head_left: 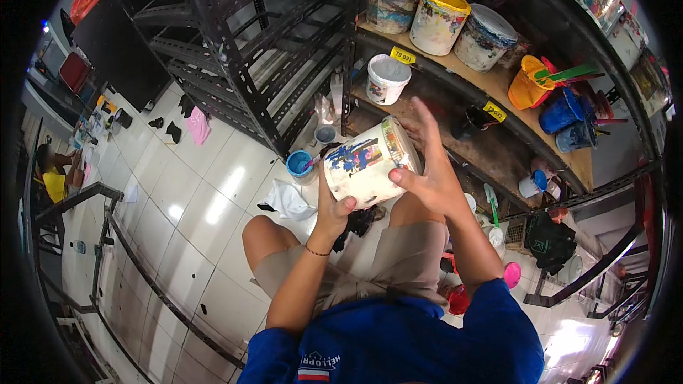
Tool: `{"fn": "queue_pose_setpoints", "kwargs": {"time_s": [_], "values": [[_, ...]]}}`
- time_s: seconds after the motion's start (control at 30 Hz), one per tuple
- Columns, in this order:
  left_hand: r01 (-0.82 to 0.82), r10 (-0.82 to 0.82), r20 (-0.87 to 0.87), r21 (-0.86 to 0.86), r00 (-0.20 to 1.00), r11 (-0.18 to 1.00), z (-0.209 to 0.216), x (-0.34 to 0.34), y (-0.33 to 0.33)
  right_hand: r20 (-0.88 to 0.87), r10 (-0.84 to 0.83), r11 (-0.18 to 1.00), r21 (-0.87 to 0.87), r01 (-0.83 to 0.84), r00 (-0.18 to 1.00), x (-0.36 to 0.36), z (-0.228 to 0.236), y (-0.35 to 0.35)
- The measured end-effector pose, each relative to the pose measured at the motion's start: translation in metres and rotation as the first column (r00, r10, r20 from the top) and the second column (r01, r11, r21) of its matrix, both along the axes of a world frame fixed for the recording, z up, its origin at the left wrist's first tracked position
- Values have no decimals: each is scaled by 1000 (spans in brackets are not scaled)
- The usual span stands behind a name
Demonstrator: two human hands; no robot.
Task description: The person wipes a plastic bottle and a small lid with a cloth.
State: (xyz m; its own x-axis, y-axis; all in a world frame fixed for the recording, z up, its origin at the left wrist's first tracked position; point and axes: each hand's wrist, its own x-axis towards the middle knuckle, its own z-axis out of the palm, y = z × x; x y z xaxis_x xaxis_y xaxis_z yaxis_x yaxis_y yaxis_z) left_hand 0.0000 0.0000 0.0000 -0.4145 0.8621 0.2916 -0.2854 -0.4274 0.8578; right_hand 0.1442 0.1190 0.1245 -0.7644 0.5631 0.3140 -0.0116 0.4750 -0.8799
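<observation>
A blue short-sleeved cloth shirt [420, 345], with a white-and-red print [316, 364] at seven o'clock, meets beige cloth shorts [418, 250]. A thin dark bracelet [317, 252] circles the left wrist.

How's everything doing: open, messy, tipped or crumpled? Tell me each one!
White paint tub, tilted, smeared, held
Left hand, gripping the tub
Right hand, fingers outstretched, thumb on the tub
Yellow-rimmed bucket, upright, smeared
Blue pot, upright, open
Orange pot, holding a green tool
White cloth, crumpled

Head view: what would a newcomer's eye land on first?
Likely the paint-smeared white tub near the middle, held in the left hand with the right hand at its side. Next, the yellow-topped bucket on the wooden shelf at upper right. Then the pink cloth on the tiled floor at left.
</observation>
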Motion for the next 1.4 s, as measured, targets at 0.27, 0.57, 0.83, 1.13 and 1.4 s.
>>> {"fn": "queue_pose_setpoints", "kwargs": {"time_s": [0.27, 0.57, 0.83, 1.13, 1.4], "values": [[190, -160, 569, 6, 807, 982, 2, 22, 1, -67, 16, 999, -45, -19, 998, -10, 7, -4], [339, -339, 703, 145, 626, 929, -16, 14, -2, -313, 94, 913, -353, -207, 945, 6, 10, 8], [339, -416, 784, 277, 462, 899, -48, -2, 1, -366, 43, 876, -434, -211, 930, 7, 26, -10], [292, -356, 581, 206, 732, 934, -13, 8, -1, -384, 39, 945, -285, -159, 922, 4, 26, -18], [356, -321, 461, 12, 827, 935, -6, -2, -9, -46, 55, 971, 233, -43, 997, 3, -2, -2]]}}
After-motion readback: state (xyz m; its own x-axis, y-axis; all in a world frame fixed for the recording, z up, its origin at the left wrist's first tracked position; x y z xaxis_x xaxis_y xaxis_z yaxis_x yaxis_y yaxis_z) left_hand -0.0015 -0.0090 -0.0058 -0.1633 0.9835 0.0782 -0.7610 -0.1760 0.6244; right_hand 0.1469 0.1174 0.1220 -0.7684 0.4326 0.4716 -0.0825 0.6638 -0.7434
